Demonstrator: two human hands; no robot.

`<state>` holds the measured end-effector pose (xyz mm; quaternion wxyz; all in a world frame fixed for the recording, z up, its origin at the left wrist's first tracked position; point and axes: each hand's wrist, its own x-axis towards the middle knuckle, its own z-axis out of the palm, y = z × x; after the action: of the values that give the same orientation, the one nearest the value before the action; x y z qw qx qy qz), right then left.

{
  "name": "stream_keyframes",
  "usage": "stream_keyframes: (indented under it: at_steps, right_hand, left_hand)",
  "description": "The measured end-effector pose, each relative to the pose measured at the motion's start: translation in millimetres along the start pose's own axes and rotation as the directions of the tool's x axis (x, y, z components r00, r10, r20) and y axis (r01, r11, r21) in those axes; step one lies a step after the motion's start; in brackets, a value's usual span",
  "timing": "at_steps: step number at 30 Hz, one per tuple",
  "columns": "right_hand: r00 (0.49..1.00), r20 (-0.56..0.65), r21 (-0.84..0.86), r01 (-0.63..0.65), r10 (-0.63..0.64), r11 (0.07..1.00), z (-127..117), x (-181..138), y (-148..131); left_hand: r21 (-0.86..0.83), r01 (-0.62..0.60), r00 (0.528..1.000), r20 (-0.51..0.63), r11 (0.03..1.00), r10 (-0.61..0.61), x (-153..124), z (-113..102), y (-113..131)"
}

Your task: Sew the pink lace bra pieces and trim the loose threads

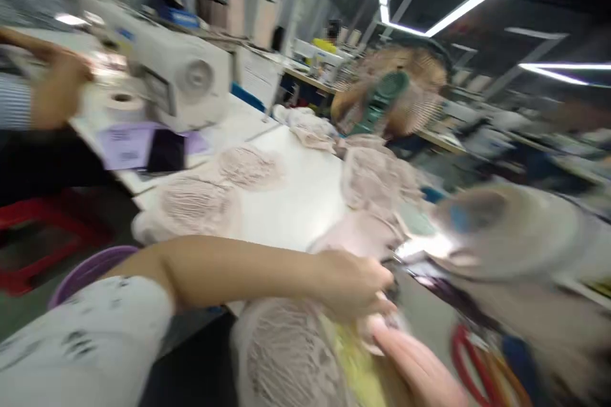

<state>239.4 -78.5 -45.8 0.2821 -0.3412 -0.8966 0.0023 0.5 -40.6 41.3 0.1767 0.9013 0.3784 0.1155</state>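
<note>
My left hand (351,283) reaches across from the left, its fingers bent and closed on the edge of a pale pink lace fabric piece (356,235) beside the sewing machine (506,228). My right hand (403,346) comes up from the lower right, fingertips pinched on the fabric just below the left one. Motion blur hides the exact grip of both. A molded lace cup (291,356) hangs at the front edge, near a strip of yellow cloth (358,362). The machine's lamp glows close to my hands.
More lace cups (195,206) lie on the white table (305,193), with a heap (377,178) at the back. A green fan (384,98) stands behind. Red-handled scissors (470,356) are at right. At left, a co-worker's arm (60,79) works at another sewing machine (176,63).
</note>
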Motion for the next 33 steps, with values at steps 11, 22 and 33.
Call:
stream_keyframes:
  at_steps: [11, 22, 33]
  right_hand:
    - [0.993, -0.105, -0.07, 0.039, -0.046, 0.997, -12.1, 33.4, -28.8]
    - [0.989, -0.133, -0.106, 0.047, -0.061, 0.993, -6.6, 31.2, -28.9]
    - [0.993, -0.105, -0.119, 0.034, -0.047, 0.992, -3.3, 33.7, -29.8]
  left_hand:
    - [0.358, -0.095, 0.99, -0.061, 0.929, 0.125, 26.8, 42.8, -25.0]
    - [0.417, -0.041, 0.997, -0.045, 0.908, 0.066, 35.2, 36.1, -26.2]
    - [0.408, -0.168, 0.975, -0.065, 0.898, 0.212, 34.9, 43.4, -43.6]
